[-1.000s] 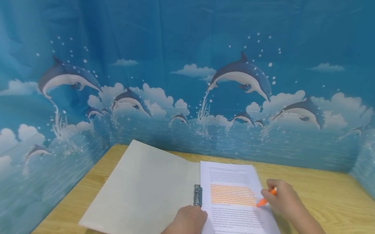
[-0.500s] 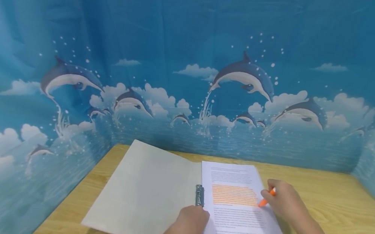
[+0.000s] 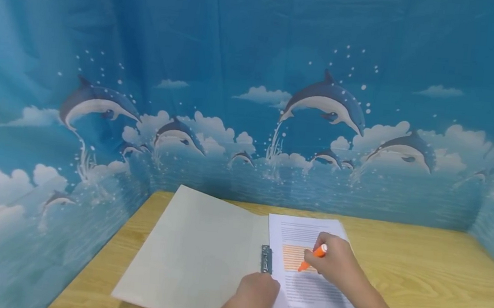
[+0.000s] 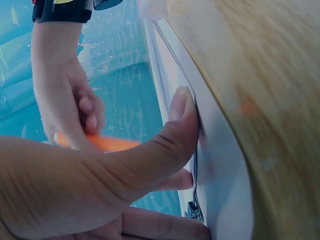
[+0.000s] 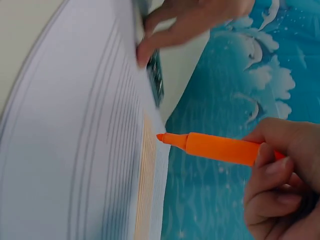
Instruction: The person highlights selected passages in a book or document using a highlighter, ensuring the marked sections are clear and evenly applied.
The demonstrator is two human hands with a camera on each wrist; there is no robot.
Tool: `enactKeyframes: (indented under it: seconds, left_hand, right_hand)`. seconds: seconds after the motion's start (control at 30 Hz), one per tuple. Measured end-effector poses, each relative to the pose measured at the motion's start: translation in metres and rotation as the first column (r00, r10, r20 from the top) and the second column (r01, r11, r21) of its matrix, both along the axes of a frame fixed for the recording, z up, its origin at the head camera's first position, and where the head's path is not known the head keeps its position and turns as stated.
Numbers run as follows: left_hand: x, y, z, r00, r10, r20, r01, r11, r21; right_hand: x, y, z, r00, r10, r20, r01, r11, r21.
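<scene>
Orange highlighter (image 5: 220, 148), shifted left over page (image 3: 310, 304)

From the head camera I can't read a word on the paper (image 3: 305, 293), the print's far too small, and here's the right hand (image 3: 337, 262) blocking the right end of the orange lines (image 3: 292, 257). The left hand (image 3: 256, 293) covers the fold of the folder (image 3: 196, 258) just below the clip (image 3: 266, 259); the bottom edge chops both forearms. Left wrist now: the marker (image 5: 220, 147) is a blur, partly behind the thumb. Right wrist: its back end vanishes among fingers, and whether the tip touches paper, I can't tell.
</scene>
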State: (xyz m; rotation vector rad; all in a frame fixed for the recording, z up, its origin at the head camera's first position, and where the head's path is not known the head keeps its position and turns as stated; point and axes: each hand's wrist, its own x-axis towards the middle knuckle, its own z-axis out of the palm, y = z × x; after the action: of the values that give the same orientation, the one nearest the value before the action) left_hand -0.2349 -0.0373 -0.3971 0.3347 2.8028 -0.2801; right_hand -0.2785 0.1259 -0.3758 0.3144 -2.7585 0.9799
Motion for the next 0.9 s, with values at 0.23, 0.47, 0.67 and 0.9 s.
enactKeyframes:
  seconds: [0.23, 0.47, 0.67, 0.9]
  left_hand:
    - [0.000, 0.000, -0.002, 0.998, -0.040, -0.048, 0.040, 0.999, -0.019]
    - [0.000, -0.002, -0.002, 1.000, -0.024, -0.016, 0.024, 1.000, 0.011]
    - [0.001, -0.003, -0.001, 0.999, -0.025, -0.022, 0.026, 0.999, 0.033]
    - [0.000, -0.002, -0.001, 0.999, -0.027, -0.018, 0.027, 0.999, 0.020]
  right_hand:
    - [-0.002, -0.019, -0.009, 0.992, 0.020, -0.121, -0.025, 0.999, -0.039]
    - [-0.004, -0.021, -0.016, 0.991, 0.020, -0.136, -0.028, 0.998, -0.059]
    - [-0.004, -0.022, -0.018, 0.993, 0.034, -0.112, -0.040, 0.998, -0.057]
    - [-0.004, -0.022, -0.020, 0.995, 0.031, -0.097, -0.035, 0.998, -0.046]
